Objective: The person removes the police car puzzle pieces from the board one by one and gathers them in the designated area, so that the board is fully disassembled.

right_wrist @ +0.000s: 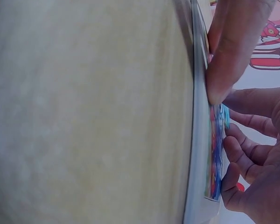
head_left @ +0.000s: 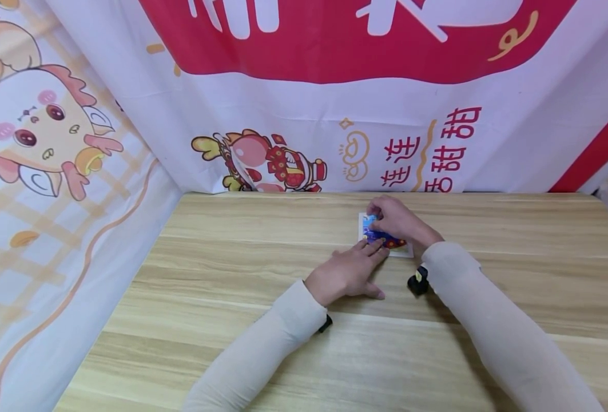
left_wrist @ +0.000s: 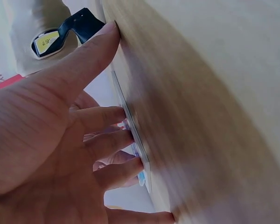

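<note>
Head view: 1 picture card [head_left: 378, 235]; 1 left hand [head_left: 349, 271] pressing, fingers apart; 1 right hand [head_left: 398, 220] pinching card.

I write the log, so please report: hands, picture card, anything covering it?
Left hand: fingers on picture card. Right hand: fingertips at its far side, grip unclear. Card flat on table, partly hidden by both hands.
</note>
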Demonstrator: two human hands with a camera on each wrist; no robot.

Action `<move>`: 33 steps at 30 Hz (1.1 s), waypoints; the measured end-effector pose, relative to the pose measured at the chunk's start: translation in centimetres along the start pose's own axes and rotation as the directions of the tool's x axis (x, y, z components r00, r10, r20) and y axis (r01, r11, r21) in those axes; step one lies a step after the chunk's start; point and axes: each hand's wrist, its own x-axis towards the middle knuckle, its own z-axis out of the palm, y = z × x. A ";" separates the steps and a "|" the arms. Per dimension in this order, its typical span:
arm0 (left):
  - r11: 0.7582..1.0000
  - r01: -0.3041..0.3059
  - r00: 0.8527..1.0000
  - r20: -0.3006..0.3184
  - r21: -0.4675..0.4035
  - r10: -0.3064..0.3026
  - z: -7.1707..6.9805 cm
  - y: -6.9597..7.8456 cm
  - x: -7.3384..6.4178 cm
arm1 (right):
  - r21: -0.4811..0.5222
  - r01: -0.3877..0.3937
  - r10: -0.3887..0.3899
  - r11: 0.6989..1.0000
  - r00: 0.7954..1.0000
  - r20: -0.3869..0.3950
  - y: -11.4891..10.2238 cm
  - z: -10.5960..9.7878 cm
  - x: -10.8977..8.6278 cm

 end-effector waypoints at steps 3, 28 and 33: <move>1.000 -0.004 1.000 0.003 -0.003 0.004 0.0 0.0 -0.1 | -0.003 0.006 -0.006 1.000 1.000 0.003 0.1 0.0 0.0; 0.999 -0.012 1.000 -0.025 0.039 0.013 0.5 -0.2 -0.1 | 0.055 0.033 -0.032 0.998 0.999 -0.012 0.5 -0.4 -0.4; 0.999 -0.014 1.000 -0.026 0.034 0.015 0.4 -0.3 -0.1 | 0.077 0.026 -0.026 0.997 1.000 -0.008 0.4 -0.4 -0.5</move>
